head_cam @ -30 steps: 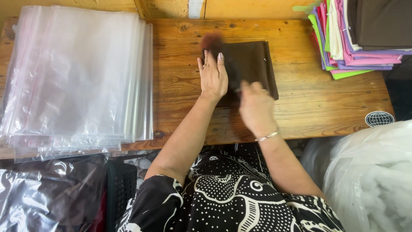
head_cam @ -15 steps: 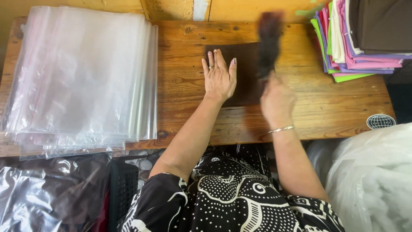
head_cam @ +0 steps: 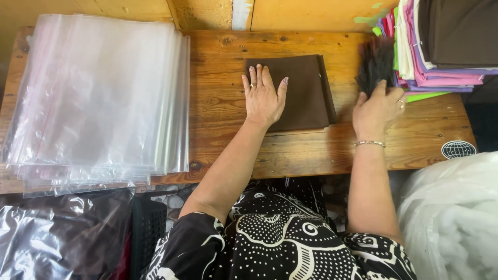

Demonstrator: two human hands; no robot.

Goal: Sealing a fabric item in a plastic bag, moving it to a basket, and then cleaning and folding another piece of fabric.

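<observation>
Brown cloth (head_cam: pixel 303 91): 1 | left hand (head_cam: pixel 263 98) flat on it | right hand (head_cam: pixel 377 109) grips brush (head_cam: pixel 374 62)

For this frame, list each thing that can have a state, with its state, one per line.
brown cloth: folded, flat on the table.
left hand: open, palm pressed on the brown cloth.
right hand: closed around a dark brush, blurred.
clear plastic bags: stacked flat, empty.
coloured cloths: folded, piled at the table's far right.

Bright, even daylight with soft shadows, sharp focus (only the dark brush (head_cam: pixel 374 63) is motion-blurred).
</observation>
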